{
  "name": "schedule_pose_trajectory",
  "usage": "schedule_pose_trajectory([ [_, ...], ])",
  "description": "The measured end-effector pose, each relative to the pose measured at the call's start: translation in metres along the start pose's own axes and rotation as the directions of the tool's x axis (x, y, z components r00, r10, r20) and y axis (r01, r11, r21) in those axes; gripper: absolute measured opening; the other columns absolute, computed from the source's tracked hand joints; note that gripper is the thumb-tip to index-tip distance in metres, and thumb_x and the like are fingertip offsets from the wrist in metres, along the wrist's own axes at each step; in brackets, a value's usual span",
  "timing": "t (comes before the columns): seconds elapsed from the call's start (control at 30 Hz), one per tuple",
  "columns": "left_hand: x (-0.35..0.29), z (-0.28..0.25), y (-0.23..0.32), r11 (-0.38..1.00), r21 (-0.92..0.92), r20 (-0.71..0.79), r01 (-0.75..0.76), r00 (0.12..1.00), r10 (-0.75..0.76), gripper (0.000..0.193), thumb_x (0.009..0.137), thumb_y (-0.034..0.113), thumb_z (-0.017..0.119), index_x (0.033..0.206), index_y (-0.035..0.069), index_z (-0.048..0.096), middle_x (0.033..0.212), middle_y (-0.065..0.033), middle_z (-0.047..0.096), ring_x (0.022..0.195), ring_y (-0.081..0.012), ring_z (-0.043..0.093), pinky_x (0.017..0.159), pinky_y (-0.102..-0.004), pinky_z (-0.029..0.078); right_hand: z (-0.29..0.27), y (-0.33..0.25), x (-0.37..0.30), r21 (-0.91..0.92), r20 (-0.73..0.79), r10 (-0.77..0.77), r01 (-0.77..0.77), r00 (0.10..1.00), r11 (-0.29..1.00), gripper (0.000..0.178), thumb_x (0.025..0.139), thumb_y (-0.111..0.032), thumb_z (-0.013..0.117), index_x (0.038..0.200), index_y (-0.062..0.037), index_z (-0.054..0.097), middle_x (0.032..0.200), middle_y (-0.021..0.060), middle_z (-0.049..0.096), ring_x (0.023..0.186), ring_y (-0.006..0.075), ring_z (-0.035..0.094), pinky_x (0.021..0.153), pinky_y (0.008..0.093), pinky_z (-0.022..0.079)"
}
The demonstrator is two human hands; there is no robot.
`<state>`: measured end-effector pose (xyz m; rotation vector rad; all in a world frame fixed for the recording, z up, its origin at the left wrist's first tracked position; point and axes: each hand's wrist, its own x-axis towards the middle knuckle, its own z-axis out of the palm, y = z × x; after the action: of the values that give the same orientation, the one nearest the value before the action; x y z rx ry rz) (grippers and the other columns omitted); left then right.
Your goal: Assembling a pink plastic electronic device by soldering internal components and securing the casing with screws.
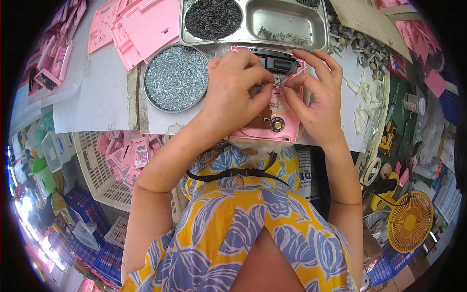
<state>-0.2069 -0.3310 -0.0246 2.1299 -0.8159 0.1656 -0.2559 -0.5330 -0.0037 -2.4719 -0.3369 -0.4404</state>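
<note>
Though beneath both hands (pixel 236 90) (pixel 318 95), pink casing (pixel 292 121) visible

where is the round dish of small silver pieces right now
In the head view, the round dish is left of centre on the white table, just left of the left hand, below the metal tray.

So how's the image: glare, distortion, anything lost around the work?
Head view, lower left: glare blows out a bright patch; head view, top: pale sheen on the metal tray; head view, rim: strong fisheye bend, black corners; head view, centre: fairly soft light, but the fingers hide part of the pink housing.
</note>
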Motion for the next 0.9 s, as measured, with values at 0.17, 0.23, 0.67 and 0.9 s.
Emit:
schedule_pose_trajectory([
  [0.17,0.0,-0.003,-0.004,0.999,0.046,0.027,-0.013,1.0,0.012,0.016,0.074,0.014,0.077,0.09,0.011,0.074,0.093,-0.0049,0.058,0.088,-0.0264,0.058,0.08,-0.0408,0.042,0.007,-0.001,0.002,-0.043,0.009,-0.046,0.046,0.999,0.998,0.012,0.071,-0.01,0.078,0.08,-0.0075,0.071,0.133,0.0088,0.063,0.131,0.0399,0.043,0.107,0.0494,0.039],
  [0.23,0.001,-0.003,0.001,0.994,0.1,0.025,-0.035,0.999,0.033,0.016,0.074,0.015,0.078,0.09,0.011,0.074,0.093,-0.0049,0.058,0.089,-0.0262,0.058,0.08,-0.0409,0.042,0.011,0.0,0.004,-0.033,-0.006,-0.066,0.066,0.998,0.997,0.012,0.071,-0.01,0.078,0.08,-0.0071,0.071,0.133,0.0091,0.063,0.131,0.0399,0.043,0.106,0.0495,0.04],
  [0.67,-0.005,-0.002,-0.009,0.993,-0.112,-0.038,-0.039,0.999,0.035,0.018,0.073,0.009,0.08,0.088,0.008,0.072,0.094,-0.0053,0.06,0.088,-0.0263,0.059,0.08,-0.0393,0.043,0.008,-0.002,0.002,-0.03,0.002,-0.051,0.051,0.999,0.998,0.013,0.071,-0.01,0.079,0.082,-0.0076,0.073,0.132,0.0097,0.063,0.131,0.0412,0.043,0.103,0.0513,0.042],
  [0.9,-0.03,-0.025,0.005,0.98,0.067,-0.054,-0.188,0.98,0.192,0.019,0.072,0.002,0.078,0.089,0.008,0.07,0.094,-0.0058,0.061,0.087,-0.0247,0.058,0.081,-0.0387,0.041,0.004,-0.004,0.001,-0.036,-0.041,-0.105,0.103,0.994,0.994,0.015,0.07,-0.012,0.082,0.083,-0.0089,0.074,0.124,0.0073,0.066,0.121,0.0366,0.047,0.1,0.0468,0.041],
])
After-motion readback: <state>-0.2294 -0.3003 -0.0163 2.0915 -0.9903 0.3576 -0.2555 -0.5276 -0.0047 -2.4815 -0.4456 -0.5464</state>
